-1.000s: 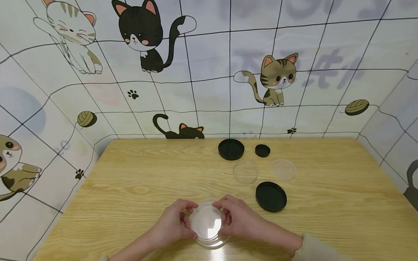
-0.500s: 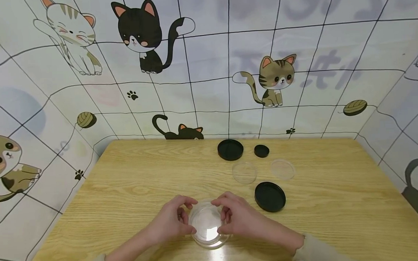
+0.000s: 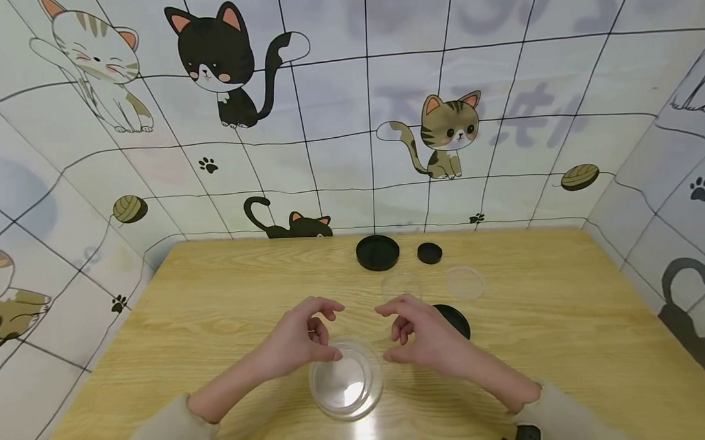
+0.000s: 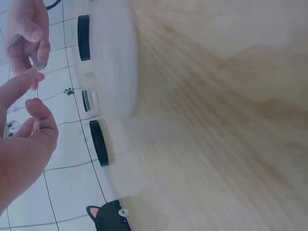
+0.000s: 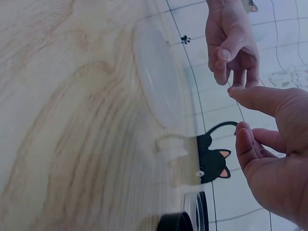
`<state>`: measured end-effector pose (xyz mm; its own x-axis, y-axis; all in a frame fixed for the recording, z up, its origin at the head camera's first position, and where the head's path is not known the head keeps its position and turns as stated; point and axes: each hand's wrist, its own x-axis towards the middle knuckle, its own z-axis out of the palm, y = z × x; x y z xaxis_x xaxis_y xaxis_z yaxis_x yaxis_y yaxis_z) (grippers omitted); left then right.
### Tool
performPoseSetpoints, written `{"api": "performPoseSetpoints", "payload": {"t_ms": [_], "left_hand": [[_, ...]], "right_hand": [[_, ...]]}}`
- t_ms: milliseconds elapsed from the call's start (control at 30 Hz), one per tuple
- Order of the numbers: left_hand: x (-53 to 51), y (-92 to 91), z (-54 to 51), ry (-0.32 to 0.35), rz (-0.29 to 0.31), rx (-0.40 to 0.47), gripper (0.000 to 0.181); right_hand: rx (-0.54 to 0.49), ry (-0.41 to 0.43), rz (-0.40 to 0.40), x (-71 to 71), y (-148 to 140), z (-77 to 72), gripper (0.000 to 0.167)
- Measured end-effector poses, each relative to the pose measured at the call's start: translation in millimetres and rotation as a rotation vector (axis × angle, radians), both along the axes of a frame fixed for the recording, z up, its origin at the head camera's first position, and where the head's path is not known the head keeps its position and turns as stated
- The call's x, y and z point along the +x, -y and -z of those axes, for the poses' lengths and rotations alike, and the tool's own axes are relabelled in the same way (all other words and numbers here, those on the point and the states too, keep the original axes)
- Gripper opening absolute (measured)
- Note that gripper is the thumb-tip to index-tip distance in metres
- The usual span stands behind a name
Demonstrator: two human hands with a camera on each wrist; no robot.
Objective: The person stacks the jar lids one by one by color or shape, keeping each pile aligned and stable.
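A small clear round dish (image 3: 337, 382) sits on or inside a larger clear round dish (image 3: 375, 393) near the front of the table; I cannot tell which. My left hand (image 3: 295, 342) is above their upper left side, fingers loosely bent, with nothing held. To the right, my right hand (image 3: 426, 337) hovers with its thumb and fingers spread apart, also holding nothing. It partly hides a large black round lid (image 3: 454, 320). In the right wrist view the clear dishes (image 5: 156, 74) stand apart from both hands.
Toward the back edge of the wooden table (image 3: 232, 276) lie a black lid (image 3: 377, 253) and a smaller black lid (image 3: 429, 253). Before them are two thin clear discs, one on the left (image 3: 403, 285) and one on the right (image 3: 466, 282). A cat-patterned cloth wall surrounds the table.
Both hands have come off the clear dishes, moving up and away from the person and farther apart. The dishes stay on the table. The head view has shifted slightly right.
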<state>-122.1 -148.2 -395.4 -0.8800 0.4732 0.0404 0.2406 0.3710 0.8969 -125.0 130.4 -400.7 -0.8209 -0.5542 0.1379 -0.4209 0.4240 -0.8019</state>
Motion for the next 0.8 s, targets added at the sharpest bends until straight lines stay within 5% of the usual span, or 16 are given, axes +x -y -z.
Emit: {"api": "performPoseSetpoints", "payload": {"t_ms": [300,600,800], "left_hand": [[-22.1,-22.1,-3.2,-0.071,0.061,0.011,0.063],[-50.5,-40.3,-3.4,-0.041,0.043,0.030,0.064],[-71.5,-53.4,-4.2,0.009,0.033,0.024,0.062]], "right_hand": [[-0.024,-0.016,0.101,-9.6,-32.9,-8.4,0.059],[-0.064,-0.041,0.144,-25.2,-56.9,-9.0,0.058],[-0.074,0.039,0.185,-38.8,-70.6,-4.5,0.060]]}}
